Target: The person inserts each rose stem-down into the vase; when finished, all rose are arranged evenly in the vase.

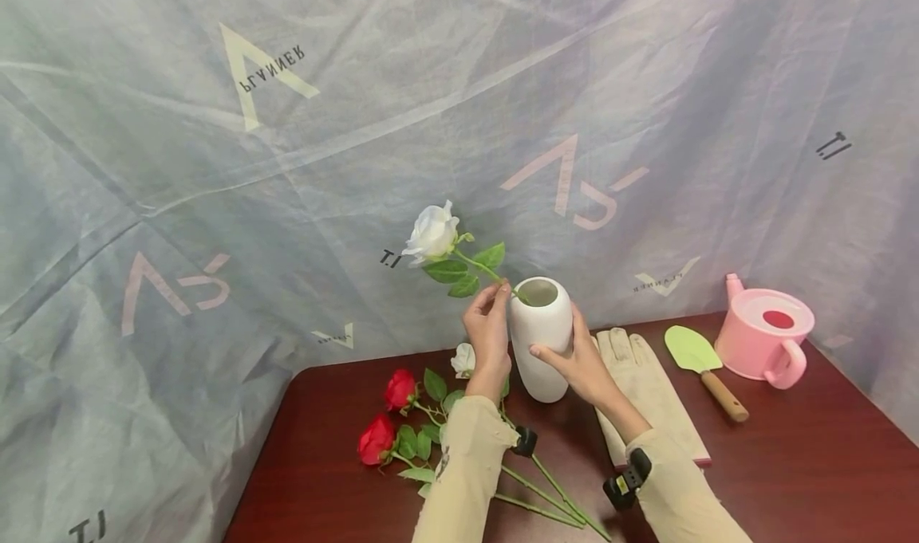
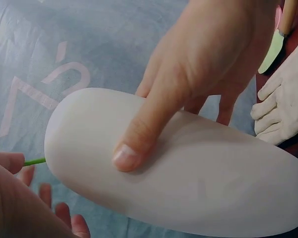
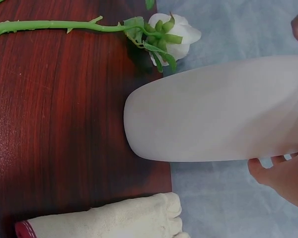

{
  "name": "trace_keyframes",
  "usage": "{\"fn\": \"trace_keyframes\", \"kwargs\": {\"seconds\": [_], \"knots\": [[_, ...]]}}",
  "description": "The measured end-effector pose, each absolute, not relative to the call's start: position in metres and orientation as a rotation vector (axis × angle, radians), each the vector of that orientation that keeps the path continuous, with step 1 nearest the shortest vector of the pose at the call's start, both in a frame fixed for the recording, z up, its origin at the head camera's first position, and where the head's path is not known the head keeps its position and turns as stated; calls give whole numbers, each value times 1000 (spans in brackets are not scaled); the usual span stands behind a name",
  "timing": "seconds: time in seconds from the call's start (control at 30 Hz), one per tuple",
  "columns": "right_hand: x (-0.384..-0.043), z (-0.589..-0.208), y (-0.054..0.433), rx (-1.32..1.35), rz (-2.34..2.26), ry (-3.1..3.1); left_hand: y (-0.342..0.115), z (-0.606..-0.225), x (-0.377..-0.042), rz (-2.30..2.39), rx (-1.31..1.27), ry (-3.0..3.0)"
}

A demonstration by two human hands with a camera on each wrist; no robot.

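Observation:
My left hand (image 1: 488, 332) pinches the green stem of a white rose (image 1: 432, 232) between thumb and fingers at the mouth of a tall white vase (image 1: 542, 352). The bloom leans up and left, its leaves just above my fingers, and the stem's lower end passes in at the rim. In the left wrist view a short piece of stem (image 2: 35, 161) shows between my fingertips and the vase. My right hand (image 1: 585, 363) grips the vase from its right side, thumb across the front and fingers behind. The vase is upright.
Two red roses (image 1: 376, 439) and another white rose (image 1: 463, 360) lie left of the vase, stems reaching toward the front edge. Right of it are cream work gloves (image 1: 649, 391), a green trowel (image 1: 707, 371) with wooden handle and a pink watering can (image 1: 765, 336). Grey cloth (image 1: 359, 168) hangs behind.

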State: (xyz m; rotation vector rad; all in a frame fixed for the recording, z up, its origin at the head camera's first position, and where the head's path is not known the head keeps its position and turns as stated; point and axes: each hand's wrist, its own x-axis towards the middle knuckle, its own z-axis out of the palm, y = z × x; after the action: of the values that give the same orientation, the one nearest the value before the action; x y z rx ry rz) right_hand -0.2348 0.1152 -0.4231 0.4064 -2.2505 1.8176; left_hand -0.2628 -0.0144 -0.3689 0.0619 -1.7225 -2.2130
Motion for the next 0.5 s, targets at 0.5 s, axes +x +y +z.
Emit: {"fn": "trace_keyframes", "kwargs": {"seconds": [0.5], "knots": [[-235, -423, 113, 389, 1789, -2260, -59, -447, -186, -2258, 348, -1491]]}}
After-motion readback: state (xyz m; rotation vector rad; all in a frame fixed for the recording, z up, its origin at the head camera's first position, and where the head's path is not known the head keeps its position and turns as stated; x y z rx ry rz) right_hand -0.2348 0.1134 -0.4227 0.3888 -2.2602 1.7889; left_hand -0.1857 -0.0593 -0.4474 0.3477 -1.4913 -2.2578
